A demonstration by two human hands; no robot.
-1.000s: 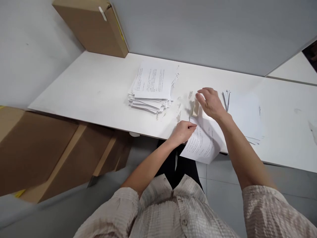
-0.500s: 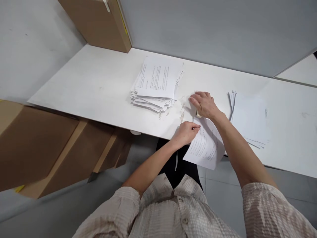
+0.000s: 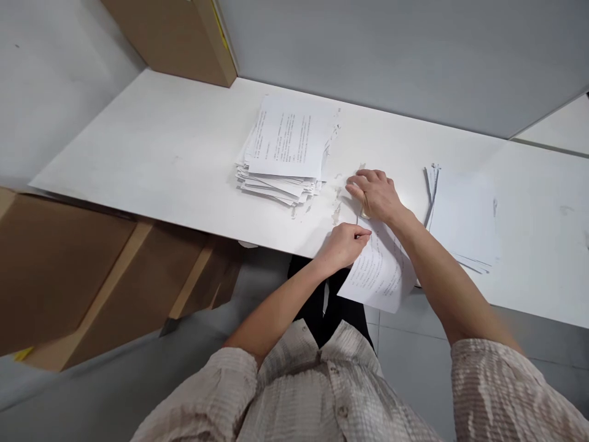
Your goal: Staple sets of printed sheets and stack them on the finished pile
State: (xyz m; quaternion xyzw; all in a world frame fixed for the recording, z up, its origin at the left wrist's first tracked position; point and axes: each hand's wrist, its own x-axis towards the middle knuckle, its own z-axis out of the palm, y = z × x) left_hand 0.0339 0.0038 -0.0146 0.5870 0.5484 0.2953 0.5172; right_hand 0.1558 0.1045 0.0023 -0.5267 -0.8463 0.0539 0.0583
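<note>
My left hand is closed in a pinch on the left edge of a printed sheet of paper. The sheet slopes down over the table's front edge, its upper end under my right hand. That hand is curled, palm down, over a small cream-coloured stapler. Most of the stapler is hidden by the fingers, and where its jaw meets the paper cannot be seen. Left of my hands lies a thick, uneven stack of printed papers. On the other side, past my right forearm, rests a pile of blank-looking sheets.
The white table runs along a grey partition and has worn patches near the stack. A cardboard box stands at the back left corner. More cardboard boxes stand below the table's front edge at left.
The view has shifted slightly. Both hands keep nearly the same grip and place, and the sheet stays between them.
</note>
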